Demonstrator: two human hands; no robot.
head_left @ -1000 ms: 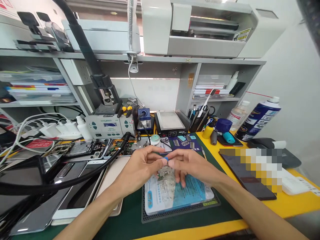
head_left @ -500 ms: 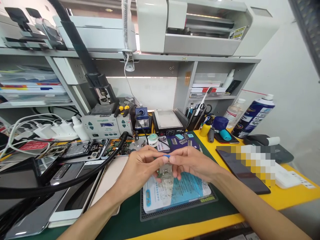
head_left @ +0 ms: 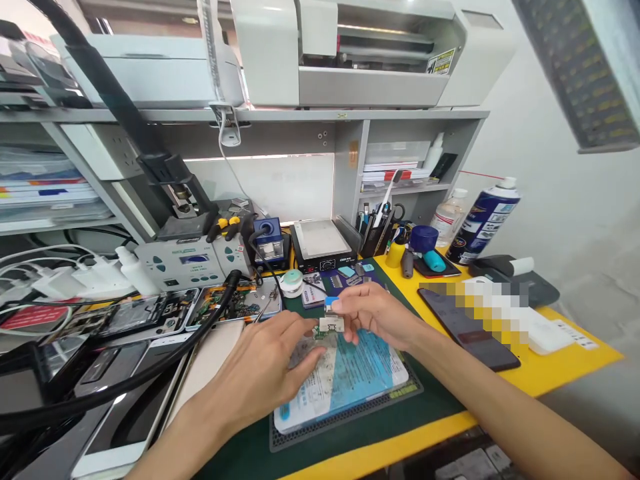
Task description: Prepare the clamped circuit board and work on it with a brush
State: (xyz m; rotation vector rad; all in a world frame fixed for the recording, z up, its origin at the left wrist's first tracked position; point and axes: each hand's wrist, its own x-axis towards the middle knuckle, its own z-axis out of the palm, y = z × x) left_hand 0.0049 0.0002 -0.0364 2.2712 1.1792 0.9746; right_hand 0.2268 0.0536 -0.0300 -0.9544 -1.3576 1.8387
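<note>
Over the middle of the mat, my right hand [head_left: 375, 310] pinches a small circuit board [head_left: 331, 325] between thumb and fingers. A silvery metal block and a bit of green board show on it, and a blue tab [head_left: 331, 302] sticks up at its top. My left hand [head_left: 270, 353] is just left of the board, thumb and fingers apart, with the index fingertip close to the board's left edge; whether it touches cannot be made out. Beneath both hands lies a blue-and-white printed pad [head_left: 350, 383]. Behind my left hand a thin metal tool [head_left: 265, 309] partly shows.
To the left lie several phones [head_left: 135, 393], opened phone parts [head_left: 210, 303] and a thick black hose [head_left: 200, 337]. Farther back stand a soldering station [head_left: 187, 263], a heating plate [head_left: 325, 243] and a pen holder [head_left: 375, 233]. A dark phone [head_left: 465, 327] and a spray can [head_left: 483, 220] are at right.
My left hand has let go of the blue tab and drawn left and down, its fingers opening. The right hand keeps the board, and more of the tab shows. The view has shifted right.
</note>
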